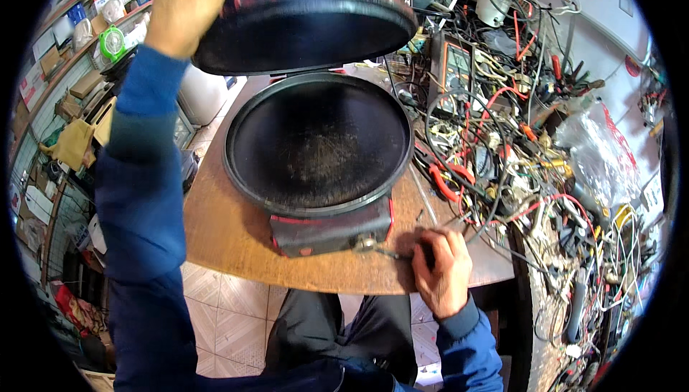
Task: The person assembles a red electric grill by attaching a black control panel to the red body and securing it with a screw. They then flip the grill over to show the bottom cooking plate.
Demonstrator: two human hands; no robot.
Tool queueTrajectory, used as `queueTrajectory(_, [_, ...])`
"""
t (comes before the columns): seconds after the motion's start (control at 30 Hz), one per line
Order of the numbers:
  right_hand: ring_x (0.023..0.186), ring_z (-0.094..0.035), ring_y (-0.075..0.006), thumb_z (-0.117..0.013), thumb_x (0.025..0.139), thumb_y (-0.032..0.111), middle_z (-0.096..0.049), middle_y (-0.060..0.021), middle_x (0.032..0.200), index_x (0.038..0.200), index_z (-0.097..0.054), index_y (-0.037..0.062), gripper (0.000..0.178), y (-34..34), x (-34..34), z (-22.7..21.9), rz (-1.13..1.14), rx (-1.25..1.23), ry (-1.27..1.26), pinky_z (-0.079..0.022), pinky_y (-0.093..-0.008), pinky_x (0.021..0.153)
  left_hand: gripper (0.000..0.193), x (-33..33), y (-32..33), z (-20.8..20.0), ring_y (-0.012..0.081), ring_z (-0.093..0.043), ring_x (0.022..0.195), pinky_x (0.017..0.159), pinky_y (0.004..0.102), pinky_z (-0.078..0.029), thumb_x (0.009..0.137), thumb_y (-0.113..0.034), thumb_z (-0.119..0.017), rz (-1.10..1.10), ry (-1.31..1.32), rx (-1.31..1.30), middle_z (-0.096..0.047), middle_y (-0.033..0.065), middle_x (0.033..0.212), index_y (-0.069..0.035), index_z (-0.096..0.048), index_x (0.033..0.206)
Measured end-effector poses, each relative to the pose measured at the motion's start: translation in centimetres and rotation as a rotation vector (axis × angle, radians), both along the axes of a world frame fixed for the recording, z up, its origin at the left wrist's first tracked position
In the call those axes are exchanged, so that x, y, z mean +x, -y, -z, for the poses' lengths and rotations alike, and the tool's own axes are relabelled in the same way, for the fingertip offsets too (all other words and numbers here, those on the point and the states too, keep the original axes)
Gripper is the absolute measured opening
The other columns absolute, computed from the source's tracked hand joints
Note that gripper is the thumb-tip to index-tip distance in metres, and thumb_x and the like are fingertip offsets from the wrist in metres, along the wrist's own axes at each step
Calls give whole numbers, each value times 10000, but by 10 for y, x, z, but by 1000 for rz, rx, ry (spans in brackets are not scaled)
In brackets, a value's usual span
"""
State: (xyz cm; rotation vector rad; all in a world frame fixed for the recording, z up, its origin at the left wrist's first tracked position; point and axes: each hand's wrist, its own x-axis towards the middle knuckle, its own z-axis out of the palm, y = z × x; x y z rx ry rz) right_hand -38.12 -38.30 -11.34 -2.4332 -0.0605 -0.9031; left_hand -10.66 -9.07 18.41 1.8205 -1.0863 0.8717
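Note:
A round electric griddle stands open on the wooden table (230, 234). Its black lower plate (316, 141) is scuffed and greyish in the middle. The hinged lid (301, 26) is tilted up, and my left hand (188, 1) grips its left rim to hold it raised. My right hand (443, 266) rests on the table's front edge and holds a screwdriver (393, 253). The tool's tip touches the fitting (367, 243) on the griddle's red-and-black front panel (330, 233).
A dense tangle of wires, probes and hand tools (531, 162) fills the bench to the right, with red-handled pliers (446, 180) beside the griddle and a multimeter (455, 65) behind. Shelves with boxes (64, 69) stand left. Tiled floor (230, 306) lies below.

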Motion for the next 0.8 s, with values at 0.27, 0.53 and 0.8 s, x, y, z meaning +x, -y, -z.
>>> queueTrajectory(0.27, [1020, -699, -371, -790, 747, -11, -709, -168, 1061, 995, -689, 7, 268, 4, -8, -4, 42, -19, -81, -573, -470, 893, 372, 53, 61, -73, 152, -656, 740, 619, 300, -549, 1036, -295, -739, 136, -299, -209, -708, 74, 949, 24, -680, 1217])
queueTrajectory(0.53, [1101, -696, -373, -801, 794, 8, -716, -165, 1103, 959, -713, 6, 186, 11, -3, -35, 50, 170, -272, -593, -453, 920, 474, 219, -1, -120, 148, -683, 1053, 957, 303, -533, 1024, -480, -726, -155, -446, 17, -720, 60, 1161, -80, -710, 1277])
queueTrajectory(0.8, [853, -697, -435, -746, 913, 124, -698, -210, 918, 1011, -727, 38, 132, 41, 18, -105, 108, 398, -505, -567, -511, 742, 532, 262, 13, -121, 152, -704, 912, 848, 292, -563, 963, -546, -787, -323, -772, -193, -746, 41, 1005, -49, -751, 1150])
